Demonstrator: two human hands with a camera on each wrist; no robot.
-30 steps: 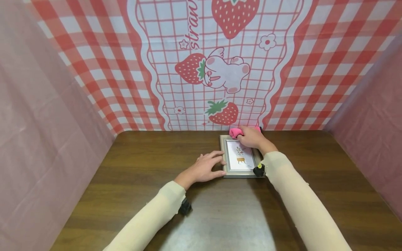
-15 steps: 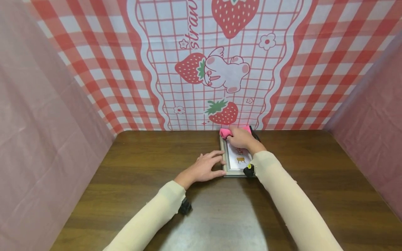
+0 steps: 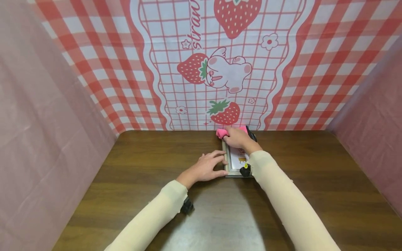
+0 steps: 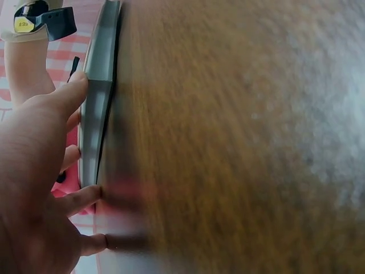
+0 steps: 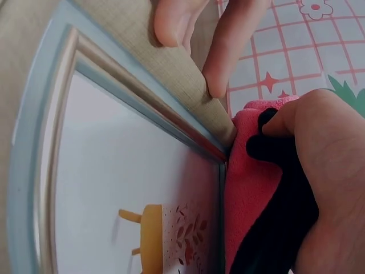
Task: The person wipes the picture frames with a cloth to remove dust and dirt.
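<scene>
A picture frame (image 3: 233,174) with silvery-beige borders lies face up near the back of the table. Its print shows a yellow stool and a leafy plant, partly hidden behind my right forearm. Fingers of my left hand (image 3: 207,167) touch the frame's left edge, spread and only slightly bent; in the left wrist view the thumb lies against its side (image 4: 98,120). My right hand (image 3: 239,138) grips a bunched pink cloth (image 3: 221,133) at the frame's far-left corner. Close up, the cloth (image 5: 242,194) has a black strap-like part (image 5: 276,217) under the hand.
A red-and-white checked strawberry cloth (image 3: 176,90) hangs directly behind the table's back edge. Pink curtains (image 3: 47,139) stand on both sides. Brown wooden tabletop (image 3: 150,150) surrounds the frame. A small black camera (image 3: 245,170) sits on the right wrist, above the print.
My right hand has slid left with the pink cloth along the frame's far edge, its forearm covering more of the print. The left hand keeps its place at the left edge.
</scene>
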